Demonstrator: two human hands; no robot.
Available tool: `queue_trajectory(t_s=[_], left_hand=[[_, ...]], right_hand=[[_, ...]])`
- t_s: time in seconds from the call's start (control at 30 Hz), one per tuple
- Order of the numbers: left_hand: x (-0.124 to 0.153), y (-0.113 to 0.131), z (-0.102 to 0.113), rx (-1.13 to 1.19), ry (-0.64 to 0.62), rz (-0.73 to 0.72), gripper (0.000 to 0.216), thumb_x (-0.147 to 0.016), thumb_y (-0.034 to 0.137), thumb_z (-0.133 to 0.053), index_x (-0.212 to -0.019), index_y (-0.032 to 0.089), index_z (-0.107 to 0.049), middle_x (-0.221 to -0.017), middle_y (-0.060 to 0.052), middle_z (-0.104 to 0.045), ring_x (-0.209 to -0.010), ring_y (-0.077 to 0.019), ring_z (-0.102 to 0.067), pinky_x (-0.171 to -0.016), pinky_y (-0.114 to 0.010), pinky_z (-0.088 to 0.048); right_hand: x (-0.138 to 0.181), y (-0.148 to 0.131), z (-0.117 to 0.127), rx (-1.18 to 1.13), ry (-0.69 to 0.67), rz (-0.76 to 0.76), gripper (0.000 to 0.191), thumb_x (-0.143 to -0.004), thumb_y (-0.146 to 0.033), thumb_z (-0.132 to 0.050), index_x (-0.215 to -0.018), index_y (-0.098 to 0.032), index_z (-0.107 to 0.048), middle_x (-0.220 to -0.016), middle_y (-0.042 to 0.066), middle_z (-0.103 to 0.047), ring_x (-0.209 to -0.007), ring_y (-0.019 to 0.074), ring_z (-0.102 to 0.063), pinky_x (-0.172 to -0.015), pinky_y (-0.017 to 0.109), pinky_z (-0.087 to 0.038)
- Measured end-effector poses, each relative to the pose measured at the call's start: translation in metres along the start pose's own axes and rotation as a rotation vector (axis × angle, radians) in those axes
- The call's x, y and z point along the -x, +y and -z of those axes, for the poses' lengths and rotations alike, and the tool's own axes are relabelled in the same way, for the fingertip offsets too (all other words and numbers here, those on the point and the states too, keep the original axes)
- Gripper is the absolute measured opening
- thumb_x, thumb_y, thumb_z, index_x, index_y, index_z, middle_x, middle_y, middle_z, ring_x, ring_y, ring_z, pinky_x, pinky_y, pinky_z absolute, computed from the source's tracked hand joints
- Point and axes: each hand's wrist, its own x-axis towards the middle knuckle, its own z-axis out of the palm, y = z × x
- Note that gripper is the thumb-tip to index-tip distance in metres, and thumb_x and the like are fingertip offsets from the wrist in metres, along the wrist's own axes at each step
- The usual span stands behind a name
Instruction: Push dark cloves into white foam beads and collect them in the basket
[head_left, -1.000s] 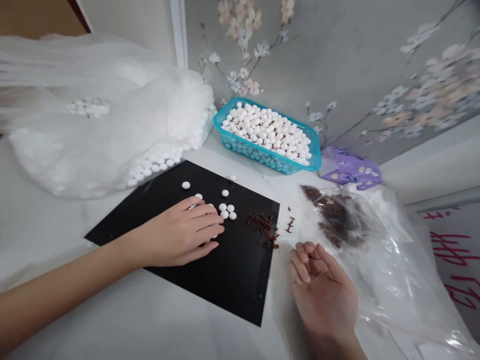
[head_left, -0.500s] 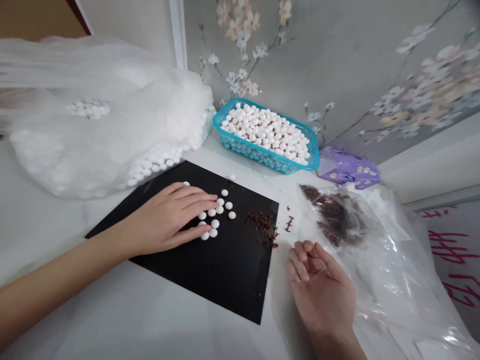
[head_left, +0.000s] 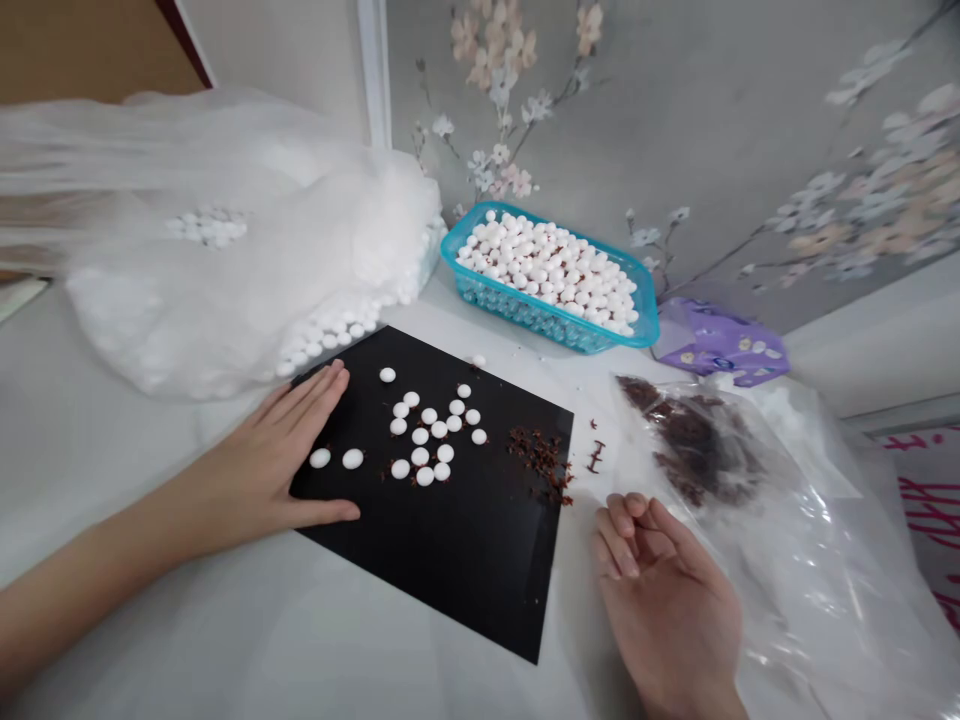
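Observation:
My left hand [head_left: 281,465] lies flat on the left part of a black sheet [head_left: 442,560], thumb spread from the fingers, nothing in its grip. Close by its fingers are two white balls [head_left: 352,459], slightly flattened in look. Several more white balls [head_left: 439,429] are scattered over the middle of the sheet, with small reddish-brown bits under or beside some of them. A heap of the reddish-brown bits [head_left: 540,460] sits near the sheet's right edge. My right hand [head_left: 667,590] rests palm up right of the sheet, fingers loosely curled, its visible palm bare.
A blue basket [head_left: 551,325] full of white balls stands behind the sheet. At the left bulges a big translucent bag [head_left: 247,260] of white balls. To the right lie a clear plastic bag [head_left: 810,560] with brown bits and a purple packet [head_left: 724,340]. A flowered wall rises behind.
My left hand has drawn back to the left, off the white balls, which now lie spread out and uncovered. The right hand keeps its pose. The whole view has shifted slightly.

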Motion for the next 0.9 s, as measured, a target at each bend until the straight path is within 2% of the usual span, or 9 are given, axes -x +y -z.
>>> queue_trajectory(t_s=[0.2,0.43,0.7,0.9], left_hand=[[-0.025,0.007,0.000,-0.024,-0.125,-0.040,0.105,-0.074,0.066,-0.048,-0.142,0.015,0.014,-0.151,-0.016,-0.005,-0.136,-0.0339,-0.015,-0.107,-0.049,-0.020],[-0.048,0.028,-0.010,0.020,-0.117,-0.035,0.109,-0.069,0.075,-0.043,-0.143,0.015,0.011,-0.151,-0.017,-0.004,-0.137,-0.0324,-0.011,-0.108,-0.049,-0.018],[-0.072,0.047,-0.015,0.089,-0.123,0.013,0.105,-0.068,0.076,-0.041,-0.144,0.015,-0.003,-0.151,-0.017,-0.007,-0.136,-0.0324,-0.018,-0.107,-0.047,-0.019],[-0.100,0.053,-0.018,0.172,-0.122,-0.067,0.100,-0.067,0.073,-0.049,-0.142,0.016,-0.014,-0.150,-0.015,-0.014,-0.135,-0.0317,-0.021,-0.107,-0.045,-0.019]], right_hand=[[0.000,0.000,-0.001,-0.015,0.002,-0.003,0.011,-0.070,-0.023,-0.058,-0.063,-0.016,-0.054,-0.060,-0.003,-0.042,-0.045,0.0050,-0.033,-0.040,0.019,-0.035],[0.000,0.001,0.000,-0.038,0.020,-0.016,0.011,-0.072,-0.022,-0.057,-0.063,-0.016,-0.055,-0.061,-0.002,-0.042,-0.044,0.0051,-0.031,-0.040,0.019,-0.035],[-0.001,0.001,-0.002,-0.048,0.051,-0.012,0.011,-0.070,-0.021,-0.059,-0.061,-0.015,-0.055,-0.061,-0.002,-0.042,-0.044,0.0050,-0.031,-0.040,0.019,-0.034],[-0.003,0.002,-0.003,-0.027,0.022,0.002,0.013,-0.069,-0.022,-0.060,-0.060,-0.015,-0.055,-0.059,-0.002,-0.042,-0.043,0.0051,-0.032,-0.039,0.019,-0.033]])
